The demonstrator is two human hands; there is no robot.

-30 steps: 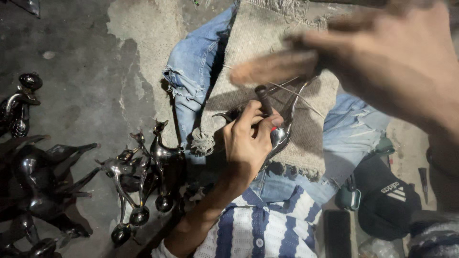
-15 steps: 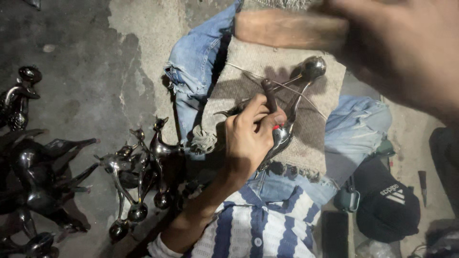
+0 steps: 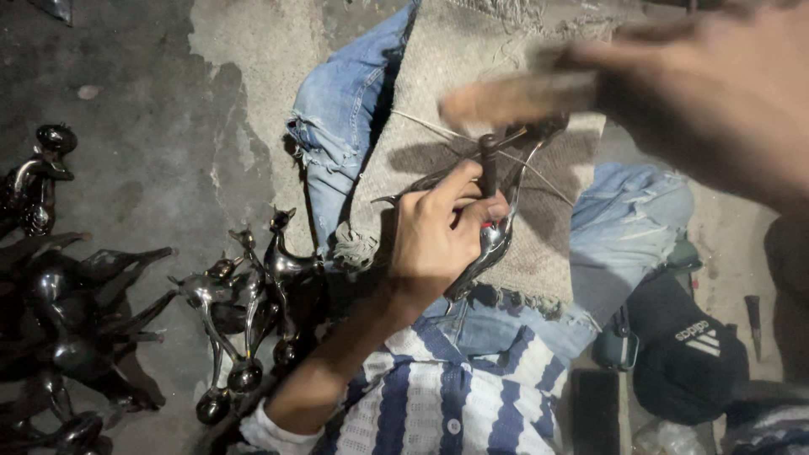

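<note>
Dim scene, one blurred hand

Light was low and flat; the left side sank into shadow, where dark metal figurines (image 3: pixel 253 278) showed faint glints. The right hand (image 3: pixel 674 101) smeared with motion blur near the lens, while the left hand (image 3: pixel 438 236) and burlap cloth (image 3: pixel 472 84) stayed fairly sharp.

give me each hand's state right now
Left hand: closed on a punch and a shiny metal figure.
Right hand: blurred; closed on a wooden handle.
</note>
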